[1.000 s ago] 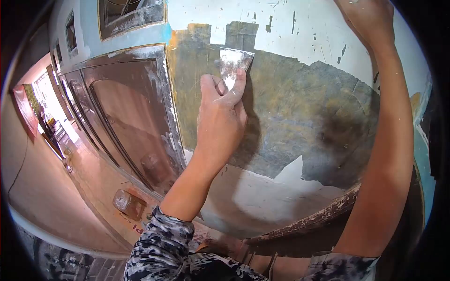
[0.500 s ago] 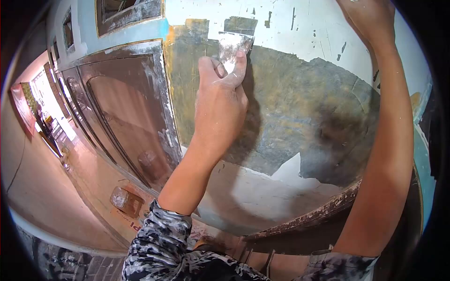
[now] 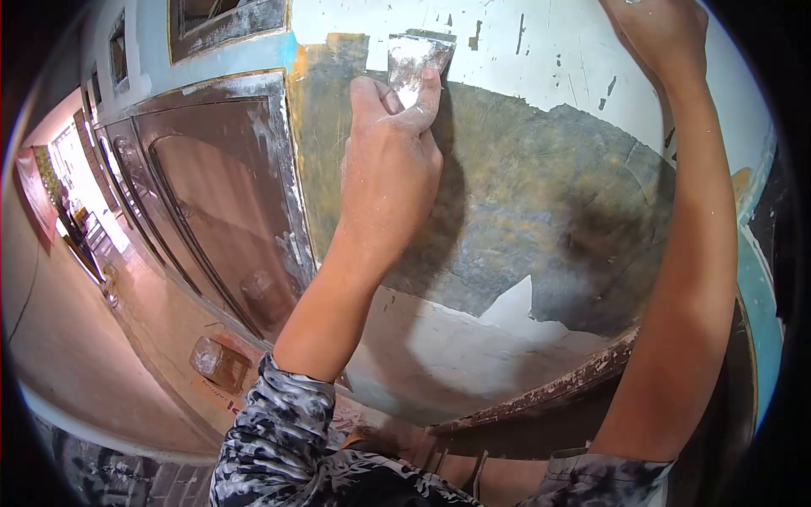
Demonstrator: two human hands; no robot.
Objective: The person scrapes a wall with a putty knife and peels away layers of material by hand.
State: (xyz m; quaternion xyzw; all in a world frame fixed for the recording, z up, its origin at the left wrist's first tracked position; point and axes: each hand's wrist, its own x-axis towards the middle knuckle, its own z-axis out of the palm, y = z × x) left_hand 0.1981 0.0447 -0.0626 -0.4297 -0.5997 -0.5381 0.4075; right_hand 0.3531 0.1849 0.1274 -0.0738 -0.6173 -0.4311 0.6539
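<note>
While the left hand [image 3: 390, 160] grips the scraper [image 3: 416, 57], forefinger pressed along its blade against the stripped wall [image 3: 541, 194], the right hand [image 3: 663, 34] rests on white paint above, its fingers cut off from view

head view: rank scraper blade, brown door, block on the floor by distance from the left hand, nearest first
1. Scraper blade: held in the left hand, against the wall.
2. Brown door: beside the hand, to its left.
3. Block on the floor: far below, lower left.
</note>
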